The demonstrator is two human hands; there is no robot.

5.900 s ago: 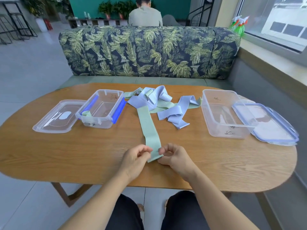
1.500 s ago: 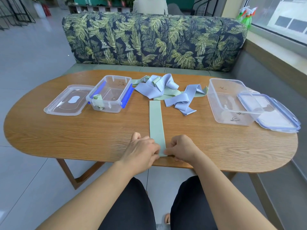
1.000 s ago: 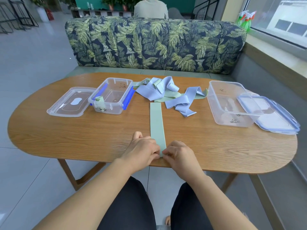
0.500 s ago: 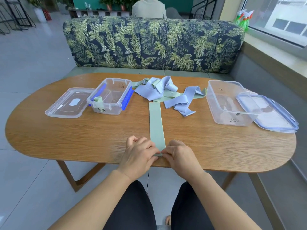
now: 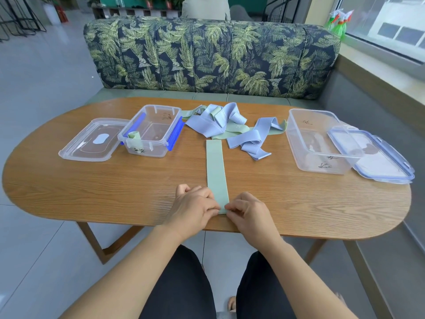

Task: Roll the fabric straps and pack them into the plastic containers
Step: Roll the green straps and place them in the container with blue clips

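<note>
The person sits at the wooden table with a green strap laid flat and straight before them, running from the near edge out toward the pile of straps in the middle. The left hand and the right hand meet at its near end, fingers curled, each pinching a corner of the fabric down against the wood; to my eye the roll is only just being started, for no coil shows between the fingers, though the very tip is hidden under them. Off to the left the small container stands open, with one rolled green strap upright in its near corner and its lid flat beside it; to the right the large container looks empty, and its blue-rimmed lid touches its far side. The next move, I'd judge, calls for a tight first fold of the end, then both hands turning it forward evenly so the edges stay flush and the coil does not cone; most of the packing is yet to be done, since lilac and green straps lie tangled in the pile.
</note>
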